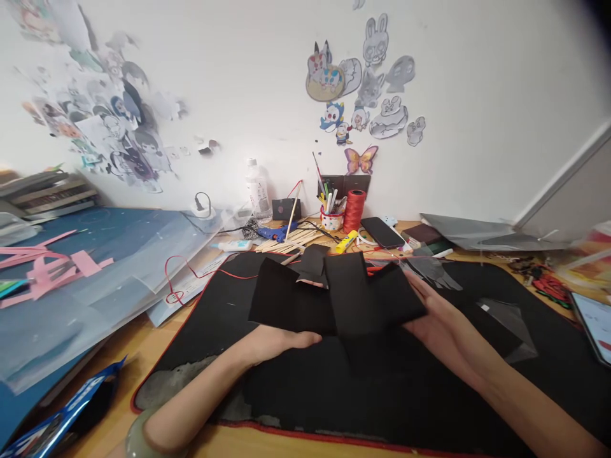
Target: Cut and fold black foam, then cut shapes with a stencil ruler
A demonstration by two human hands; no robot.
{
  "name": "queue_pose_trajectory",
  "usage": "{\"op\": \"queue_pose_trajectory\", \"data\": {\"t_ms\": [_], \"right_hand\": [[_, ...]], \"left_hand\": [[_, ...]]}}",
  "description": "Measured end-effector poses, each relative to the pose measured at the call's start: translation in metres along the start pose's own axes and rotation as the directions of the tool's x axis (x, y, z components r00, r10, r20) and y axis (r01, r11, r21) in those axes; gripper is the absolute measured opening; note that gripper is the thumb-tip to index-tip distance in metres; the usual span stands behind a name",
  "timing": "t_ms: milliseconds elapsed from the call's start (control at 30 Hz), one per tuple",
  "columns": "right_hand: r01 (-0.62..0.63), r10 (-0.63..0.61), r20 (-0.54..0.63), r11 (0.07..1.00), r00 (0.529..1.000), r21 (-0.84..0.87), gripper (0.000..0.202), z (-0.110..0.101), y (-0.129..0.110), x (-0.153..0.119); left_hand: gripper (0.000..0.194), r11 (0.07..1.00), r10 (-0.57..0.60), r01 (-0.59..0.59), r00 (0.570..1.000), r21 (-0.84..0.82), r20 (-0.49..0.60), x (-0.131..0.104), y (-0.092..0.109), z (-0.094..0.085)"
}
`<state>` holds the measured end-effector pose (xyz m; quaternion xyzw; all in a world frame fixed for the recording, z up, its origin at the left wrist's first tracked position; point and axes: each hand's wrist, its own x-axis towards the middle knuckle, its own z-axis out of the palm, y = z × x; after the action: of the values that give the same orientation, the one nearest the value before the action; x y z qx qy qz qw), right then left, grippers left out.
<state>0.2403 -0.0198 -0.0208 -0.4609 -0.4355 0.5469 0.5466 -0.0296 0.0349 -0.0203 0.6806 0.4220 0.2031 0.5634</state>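
A black paper piece with folded flaps (353, 299) is held up over the black mat (310, 388), tilted. My left hand (281, 340) grips its lower left edge, with the thumb in view and the other fingers hidden behind it. Against the right flap, my right hand (427, 315) is closed on its edge, with most of the fingers out of sight. A smaller black flap (312, 262) shows just behind, and I cannot tell whether it is part of the same piece.
Behind the mat are a blue glue gun (274, 230), wooden sticks (289, 238), a red thread spool (354, 211), a pen cup (331, 219) and a phone (382, 233). Pink paper strips (71, 270) and clear plastic sheets (138, 273) lie left. Another phone (594, 324) lies right.
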Motion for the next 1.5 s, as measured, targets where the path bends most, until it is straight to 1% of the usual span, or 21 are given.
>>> {"op": "queue_pose_trajectory", "data": {"t_ms": [67,100,167,233,267,333,433,533,600,700,733,800,867,933,967,1067,1133,1233,1500], "right_hand": [[-0.018,0.018,-0.005,0.995,1.000,0.097,0.047,0.007,-0.004,-0.002],[-0.041,0.042,-0.001,0.990,0.999,0.138,0.046,0.010,-0.005,-0.004],[-0.124,0.124,0.012,0.979,0.992,0.160,0.053,0.016,-0.005,-0.008],[-0.225,0.226,0.003,0.966,0.974,0.127,0.067,0.023,-0.003,-0.012],[-0.268,0.271,-0.008,0.957,0.963,0.110,0.071,0.026,-0.003,-0.013],[-0.321,0.324,-0.022,0.942,0.946,0.100,0.072,0.030,-0.002,-0.016],[-0.294,0.293,0.029,0.947,0.956,0.133,0.066,0.032,-0.002,-0.019],[-0.262,0.247,0.111,0.952,0.963,0.157,0.068,0.030,0.001,-0.023],[-0.268,0.242,0.169,0.950,0.955,0.159,0.072,0.029,0.003,-0.024],[-0.305,0.266,0.253,0.943,0.930,0.132,0.082,0.029,0.004,-0.024],[-0.310,0.277,0.259,0.946,0.925,0.095,0.083,0.029,0.004,-0.023],[-0.266,0.274,0.209,0.962,0.939,-0.068,0.080,0.028,0.004,-0.020],[-0.159,0.207,0.126,0.937,0.970,-0.311,0.074,0.026,0.005,-0.017],[-0.068,0.124,0.075,0.855,0.989,-0.514,0.071,0.023,0.007,-0.015],[-0.045,0.097,0.057,0.811,0.994,-0.584,0.069,0.022,0.008,-0.014],[-0.046,0.055,-0.011,0.695,0.998,-0.718,0.067,0.021,0.012,-0.014],[-0.073,0.050,-0.053,0.667,0.997,-0.741,0.068,0.022,0.014,-0.014],[-0.108,0.065,-0.088,0.706,0.994,-0.700,0.068,0.023,0.015,-0.012],[-0.110,0.060,-0.097,0.744,0.993,-0.659,0.065,0.022,0.018,0.002]], "left_hand": [[0.036,1.000,0.008,-0.008,1.000,0.015,-0.012,0.002,0.000,0.003],[0.035,1.000,0.014,-0.013,1.000,0.023,-0.013,0.002,0.000,0.004],[0.032,0.999,0.026,-0.026,1.000,0.036,0.002,0.003,-0.001,0.006],[0.030,0.998,0.043,-0.044,0.999,0.045,0.026,0.003,-0.001,0.008],[0.031,0.997,0.057,-0.058,0.998,0.047,0.037,0.003,-0.001,0.009],[0.039,0.994,0.097,-0.099,0.994,0.044,0.048,0.003,0.000,0.010],[0.064,0.984,0.174,-0.175,0.983,0.022,0.060,0.006,0.002,0.011],[0.085,0.971,0.239,-0.241,0.967,0.008,0.084,0.011,-0.002,0.011],[0.090,0.965,0.261,-0.263,0.961,0.012,0.095,0.015,-0.006,0.012],[0.089,0.961,0.271,-0.275,0.957,0.020,0.105,0.021,-0.010,0.014],[0.088,0.960,0.275,-0.279,0.956,0.022,0.107,0.023,-0.010,0.014],[0.085,0.957,0.284,-0.288,0.953,0.026,0.105,0.025,-0.010,0.016],[0.083,0.955,0.292,-0.296,0.951,0.030,0.102,0.025,-0.010,0.017],[0.083,0.954,0.292,-0.297,0.950,0.033,0.107,0.025,-0.010,0.017],[0.085,0.955,0.289,-0.295,0.951,0.035,0.112,0.025,-0.011,0.017],[0.087,0.957,0.278,-0.285,0.952,0.043,0.129,0.023,-0.011,0.016],[0.084,0.958,0.273,-0.282,0.952,0.048,0.140,0.022,-0.010,0.014],[0.079,0.960,0.263,-0.275,0.953,0.060,0.151,0.021,-0.008,0.011],[0.076,0.967,0.217,-0.236,0.960,0.097,0.176,0.022,-0.005,0.009]]}}
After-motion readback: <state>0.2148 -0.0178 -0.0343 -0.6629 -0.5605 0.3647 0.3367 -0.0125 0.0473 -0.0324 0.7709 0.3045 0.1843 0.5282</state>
